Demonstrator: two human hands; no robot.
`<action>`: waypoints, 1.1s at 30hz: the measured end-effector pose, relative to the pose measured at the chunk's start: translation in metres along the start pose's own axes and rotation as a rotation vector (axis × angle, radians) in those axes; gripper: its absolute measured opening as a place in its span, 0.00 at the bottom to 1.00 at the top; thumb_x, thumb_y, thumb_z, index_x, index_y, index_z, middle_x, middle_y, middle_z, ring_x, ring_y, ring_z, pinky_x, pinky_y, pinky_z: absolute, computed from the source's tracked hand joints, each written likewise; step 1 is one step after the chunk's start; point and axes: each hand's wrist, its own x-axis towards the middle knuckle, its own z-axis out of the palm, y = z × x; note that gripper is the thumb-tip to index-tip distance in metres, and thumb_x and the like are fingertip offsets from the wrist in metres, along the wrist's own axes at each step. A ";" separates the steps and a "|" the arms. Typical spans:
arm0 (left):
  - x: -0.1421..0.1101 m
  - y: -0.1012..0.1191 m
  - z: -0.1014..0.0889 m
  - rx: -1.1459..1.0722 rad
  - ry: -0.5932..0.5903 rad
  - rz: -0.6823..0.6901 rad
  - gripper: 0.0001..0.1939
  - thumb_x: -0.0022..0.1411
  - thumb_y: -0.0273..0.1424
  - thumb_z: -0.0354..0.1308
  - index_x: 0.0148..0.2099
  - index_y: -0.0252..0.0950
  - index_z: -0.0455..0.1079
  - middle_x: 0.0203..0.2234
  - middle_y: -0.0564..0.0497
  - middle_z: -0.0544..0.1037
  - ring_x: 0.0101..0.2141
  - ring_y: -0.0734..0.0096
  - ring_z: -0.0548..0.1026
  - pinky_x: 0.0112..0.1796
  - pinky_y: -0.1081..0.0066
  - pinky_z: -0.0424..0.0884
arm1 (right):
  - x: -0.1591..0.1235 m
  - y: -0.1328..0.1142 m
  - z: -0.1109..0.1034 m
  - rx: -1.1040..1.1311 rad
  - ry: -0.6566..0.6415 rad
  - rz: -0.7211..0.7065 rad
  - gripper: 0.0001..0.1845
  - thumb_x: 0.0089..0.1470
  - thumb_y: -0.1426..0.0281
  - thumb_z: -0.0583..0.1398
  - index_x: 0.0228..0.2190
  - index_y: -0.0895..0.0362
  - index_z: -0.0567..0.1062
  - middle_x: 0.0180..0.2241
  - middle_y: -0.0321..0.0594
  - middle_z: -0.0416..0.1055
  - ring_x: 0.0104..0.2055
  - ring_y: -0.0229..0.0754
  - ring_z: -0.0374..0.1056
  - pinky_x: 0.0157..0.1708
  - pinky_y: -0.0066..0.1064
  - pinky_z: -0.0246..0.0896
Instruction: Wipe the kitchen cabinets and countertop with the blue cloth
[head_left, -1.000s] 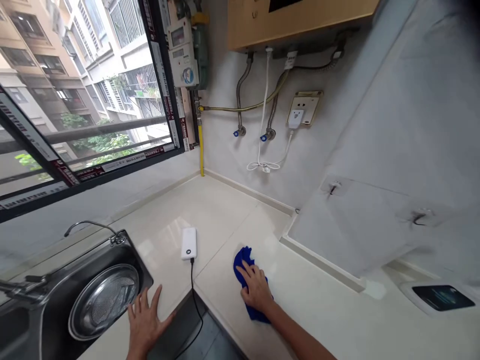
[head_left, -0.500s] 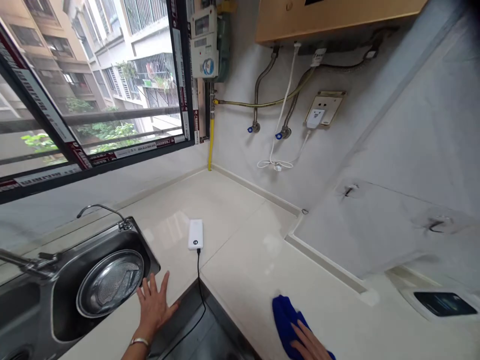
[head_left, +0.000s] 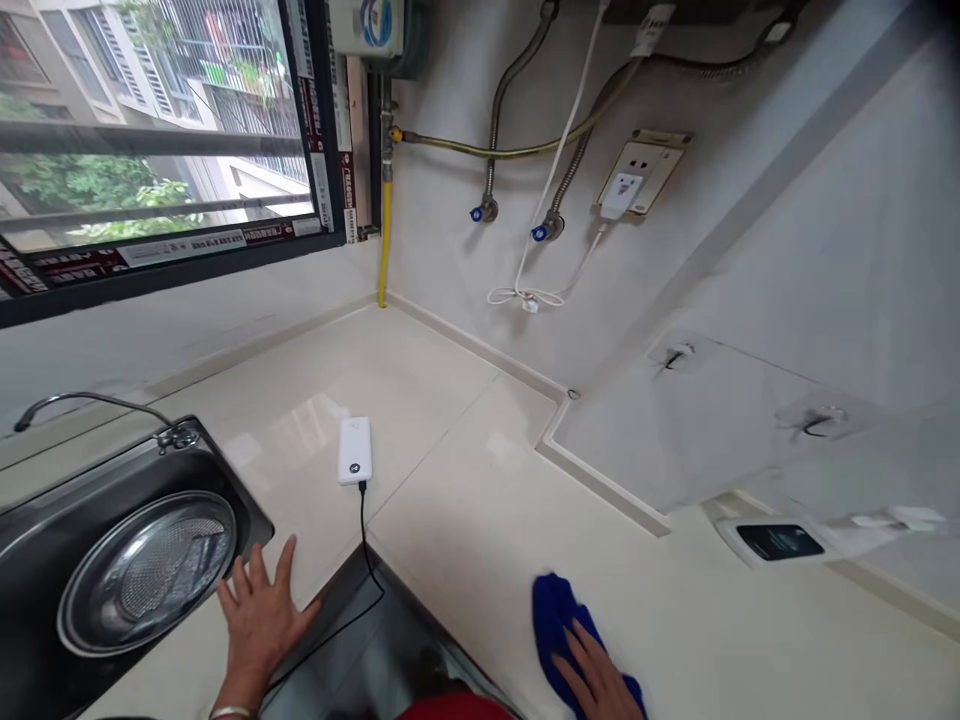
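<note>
My right hand lies flat on the blue cloth, fingers loosely spread and pressing it onto the counter near the front edge. My left hand rests open, fingers splayed, on the counter just beside the sink, with the white power bank further back, its cable trailing off the edge

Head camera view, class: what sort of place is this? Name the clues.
Most likely a home kitchen: a steel sink with faucet, a pale countertop, and water valves on the wall.

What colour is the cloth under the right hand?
Deep blue cloth, clearest in the head view.
</note>
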 end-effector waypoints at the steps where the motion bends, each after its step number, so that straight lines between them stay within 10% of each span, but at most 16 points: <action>1: 0.000 0.000 0.000 -0.003 0.000 0.000 0.46 0.53 0.43 0.65 0.69 0.37 0.52 0.67 0.29 0.46 0.66 0.32 0.44 0.63 0.34 0.44 | 0.017 -0.006 -0.001 0.012 0.006 -0.067 0.48 0.44 0.71 0.56 0.67 0.48 0.53 0.69 0.42 0.49 0.70 0.62 0.47 0.61 0.60 0.60; 8: 0.000 -0.001 -0.005 -0.066 -0.027 0.010 0.45 0.54 0.44 0.63 0.69 0.37 0.52 0.67 0.31 0.45 0.65 0.33 0.45 0.62 0.34 0.44 | 0.118 -0.030 0.004 0.121 -0.126 -0.394 0.51 0.39 0.73 0.54 0.67 0.55 0.52 0.71 0.47 0.43 0.72 0.62 0.36 0.64 0.64 0.51; 20: 0.003 -0.005 -0.006 -0.020 -0.042 0.016 0.45 0.53 0.51 0.62 0.68 0.38 0.55 0.64 0.31 0.52 0.63 0.35 0.51 0.62 0.37 0.48 | 0.291 -0.101 0.037 0.237 -0.041 -0.083 0.35 0.46 0.70 0.59 0.59 0.58 0.66 0.67 0.48 0.53 0.72 0.55 0.38 0.70 0.52 0.37; 33: 0.008 0.003 -0.015 0.046 -0.088 -0.020 0.46 0.52 0.51 0.63 0.68 0.40 0.55 0.64 0.32 0.53 0.62 0.38 0.53 0.62 0.41 0.49 | 0.251 -0.116 0.030 0.303 0.048 -0.082 0.29 0.55 0.64 0.58 0.58 0.56 0.66 0.68 0.42 0.54 0.72 0.51 0.36 0.70 0.48 0.35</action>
